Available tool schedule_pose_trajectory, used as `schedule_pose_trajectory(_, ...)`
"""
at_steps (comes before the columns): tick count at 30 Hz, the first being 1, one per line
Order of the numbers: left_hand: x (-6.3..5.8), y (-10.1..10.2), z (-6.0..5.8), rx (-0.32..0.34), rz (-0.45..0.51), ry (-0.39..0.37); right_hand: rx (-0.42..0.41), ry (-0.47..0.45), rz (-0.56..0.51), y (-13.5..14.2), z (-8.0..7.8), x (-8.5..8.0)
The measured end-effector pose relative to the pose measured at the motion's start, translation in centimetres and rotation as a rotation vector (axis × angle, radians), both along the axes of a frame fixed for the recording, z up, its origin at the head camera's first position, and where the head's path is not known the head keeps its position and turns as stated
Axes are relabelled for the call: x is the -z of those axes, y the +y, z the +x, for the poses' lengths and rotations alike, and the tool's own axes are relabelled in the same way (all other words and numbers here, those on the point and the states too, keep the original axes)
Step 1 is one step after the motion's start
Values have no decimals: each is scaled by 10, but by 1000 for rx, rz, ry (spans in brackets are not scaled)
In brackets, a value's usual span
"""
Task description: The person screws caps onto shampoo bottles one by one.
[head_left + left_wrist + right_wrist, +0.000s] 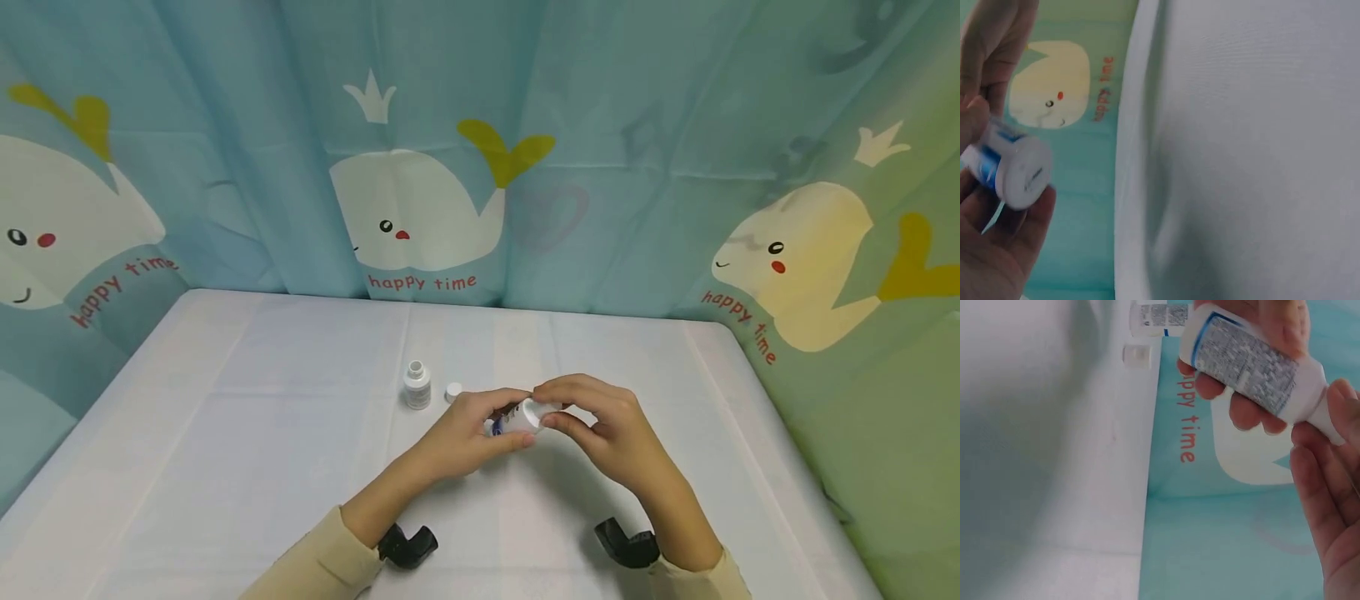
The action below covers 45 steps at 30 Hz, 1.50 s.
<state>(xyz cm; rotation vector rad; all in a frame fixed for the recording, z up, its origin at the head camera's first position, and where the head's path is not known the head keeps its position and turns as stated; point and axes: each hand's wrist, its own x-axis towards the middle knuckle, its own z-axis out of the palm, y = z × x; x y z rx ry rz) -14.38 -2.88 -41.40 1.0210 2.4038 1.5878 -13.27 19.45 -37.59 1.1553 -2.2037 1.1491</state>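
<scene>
A white bottle (517, 419) with a blue-edged printed label is held up over the table between both hands. My left hand (468, 429) grips its body, with the thumb along the near side and fingers round the far side. The bottle's round base (1027, 175) faces the left wrist camera. My right hand (611, 425) pinches the narrow white top end (1325, 422) between thumb and fingers, which partly hide it. Beyond the left hand, a second white bottle (417, 386) stands upright with its mouth uncovered. A small white cap (453, 392) lies beside it.
A white cloth covers the table (225, 467). Behind and beside it hangs a blue-green curtain (622, 233) printed with whales. Black curved pieces (408, 547) stick out at both wrists, near the beige sleeves (322, 558).
</scene>
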Motion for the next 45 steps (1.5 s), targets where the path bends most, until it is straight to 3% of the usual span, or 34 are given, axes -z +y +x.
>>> schedule_pose_trajectory(7,1,8,3,-75,10,66,45,34,-25,0,-2,1)
schedule_pose_trajectory(13,-2,8,2,-2,51,-79,27,-5,-18,5,-1,-1)
schedule_pose_trajectory(16,-1,10,-1,-33,85,-114,43,-69,-22,7,-3,0)
schedule_pose_trajectory(23,0,17,-10,-154,193,-184,235,-317,-24,19,-8,10)
schedule_pose_trajectory(29,-2,30,-22,-150,267,-224,231,-527,-53,26,-13,17)
schedule_pose_trajectory(34,-3,41,-30,-143,282,-241,257,-568,-92,31,-18,20)
schedule_pose_trajectory(45,6,63,-50,-164,203,-280,341,-620,-125,43,-27,33)
